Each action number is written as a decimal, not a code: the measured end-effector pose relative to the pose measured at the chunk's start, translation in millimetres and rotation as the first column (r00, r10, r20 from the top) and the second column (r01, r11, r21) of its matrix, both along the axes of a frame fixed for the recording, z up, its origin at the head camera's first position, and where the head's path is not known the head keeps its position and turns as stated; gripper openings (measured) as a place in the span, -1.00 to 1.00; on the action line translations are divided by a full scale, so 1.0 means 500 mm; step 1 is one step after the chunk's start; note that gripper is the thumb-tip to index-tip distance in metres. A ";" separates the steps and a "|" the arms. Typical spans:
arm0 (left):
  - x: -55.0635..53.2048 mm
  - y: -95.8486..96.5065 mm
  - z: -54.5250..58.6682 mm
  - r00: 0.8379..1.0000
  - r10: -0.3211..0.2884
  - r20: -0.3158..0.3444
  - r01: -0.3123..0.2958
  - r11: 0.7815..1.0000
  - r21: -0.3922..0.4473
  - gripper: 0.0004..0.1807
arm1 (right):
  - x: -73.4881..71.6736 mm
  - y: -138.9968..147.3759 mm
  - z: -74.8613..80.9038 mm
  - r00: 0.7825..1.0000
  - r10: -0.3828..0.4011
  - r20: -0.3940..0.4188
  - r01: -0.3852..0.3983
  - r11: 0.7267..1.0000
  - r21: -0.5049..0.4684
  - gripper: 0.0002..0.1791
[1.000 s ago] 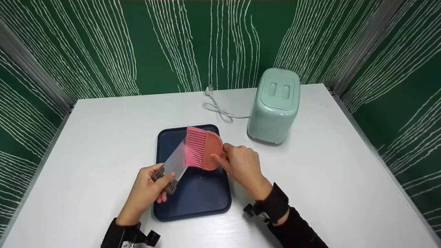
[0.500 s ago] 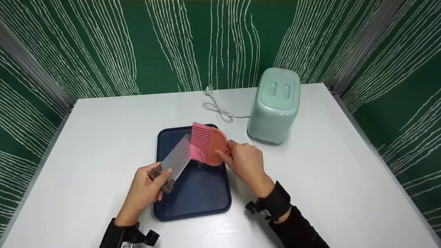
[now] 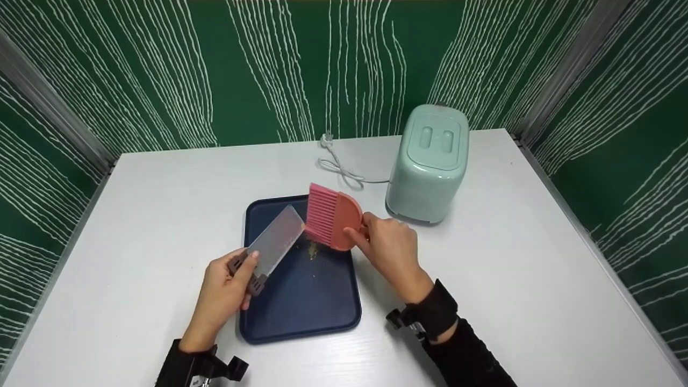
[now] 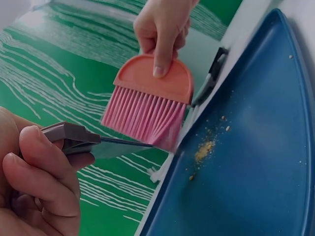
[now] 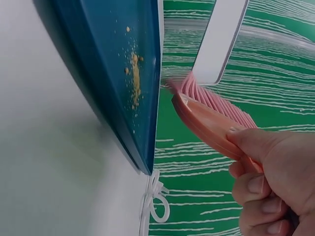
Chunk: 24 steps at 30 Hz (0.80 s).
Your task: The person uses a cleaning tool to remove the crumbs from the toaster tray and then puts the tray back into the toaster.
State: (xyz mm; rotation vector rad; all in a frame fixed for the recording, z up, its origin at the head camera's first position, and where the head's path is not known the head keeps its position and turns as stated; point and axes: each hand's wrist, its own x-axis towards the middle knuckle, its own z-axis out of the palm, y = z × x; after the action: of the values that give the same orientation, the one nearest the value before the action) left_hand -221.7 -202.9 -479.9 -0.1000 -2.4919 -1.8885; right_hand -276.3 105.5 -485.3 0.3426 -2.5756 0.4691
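My left hand (image 3: 223, 287) grips the slotted grey end of a flat, thin crumb tray (image 3: 277, 239), thumb on top, tilted above a dark blue serving tray (image 3: 301, 317). In my right hand (image 3: 395, 252) is an orange brush (image 3: 348, 220) with pink bristles, thumb pressed on its rounded back. The bristle tips are right at the far corner of the crumb tray; in the left wrist view the brush (image 4: 155, 76) shows some bristles bent there. Below, a small heap of yellowish crumbs (image 4: 204, 151) lies on the serving tray, with loose bits scattered around it.
A mint green toaster (image 3: 430, 166) stands at the back right of the white table (image 3: 161, 215). Its coiled white cord and plug (image 3: 327, 142) lie to its left near the rear edge. Green walls with white lines enclose the back and sides.
The brush has moved up and to the right, away along the crumb tray toward its far corner. The crumb tray has shifted slightly left. Crumbs now show on the serving tray.
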 end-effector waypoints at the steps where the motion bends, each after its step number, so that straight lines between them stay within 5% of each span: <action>1: 0.000 -0.001 0.000 1.000 0.006 -0.001 -0.006 1.000 0.007 -0.75 | -0.001 0.002 0.001 1.000 0.000 -0.007 0.000 1.000 -0.005 -0.51; 11: -0.010 -0.001 -0.006 0.998 0.026 0.051 -0.027 0.999 0.036 -0.70 | 0.005 0.006 0.027 0.999 0.026 0.043 -0.020 0.992 -0.126 -0.52; 24: -0.015 0.006 -0.021 0.997 0.020 0.073 -0.026 0.997 0.076 -0.59 | 0.022 -0.040 0.027 0.958 0.234 0.169 -0.184 0.947 -0.265 -0.54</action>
State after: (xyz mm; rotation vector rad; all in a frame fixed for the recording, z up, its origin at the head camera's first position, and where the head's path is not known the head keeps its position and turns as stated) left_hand -229.1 -199.7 -490.4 -0.0022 -2.4493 -2.0122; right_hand -265.5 85.6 -471.7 0.5068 -2.6407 0.9357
